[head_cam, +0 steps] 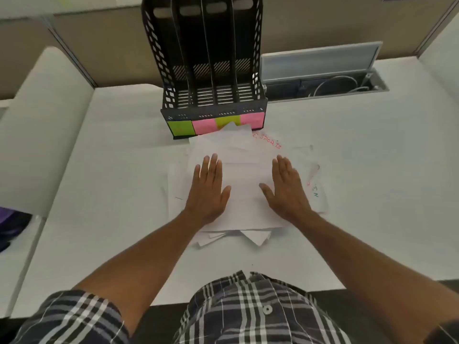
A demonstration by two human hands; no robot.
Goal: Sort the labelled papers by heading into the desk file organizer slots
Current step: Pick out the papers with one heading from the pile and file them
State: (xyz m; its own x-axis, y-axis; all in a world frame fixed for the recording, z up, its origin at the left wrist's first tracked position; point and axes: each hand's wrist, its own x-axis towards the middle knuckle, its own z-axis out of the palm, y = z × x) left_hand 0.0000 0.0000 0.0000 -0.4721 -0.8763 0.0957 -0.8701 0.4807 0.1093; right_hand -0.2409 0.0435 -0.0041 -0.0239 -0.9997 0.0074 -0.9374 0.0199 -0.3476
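Hands flat: left hand [208, 192], right hand [287, 189] on paper pile [244, 180]; organizer [211, 70] behind.

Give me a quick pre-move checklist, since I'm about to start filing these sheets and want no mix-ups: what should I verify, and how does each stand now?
1. Organizer slots free to take paper: ok, all four look empty.
2. Slot labels readable: not ok; the sticky notes are blurred, and the papers' far edge covers part of them.
3. Paper pile squared up: not ok; sheets fan out at several angles.
4. Top sheet's heading visible: cannot tell; it looks blank. Only "SPORTS" shows, on a lower sheet.
5. Hands free to pick: ok; left hand and right hand lie flat on the pile, holding nothing.
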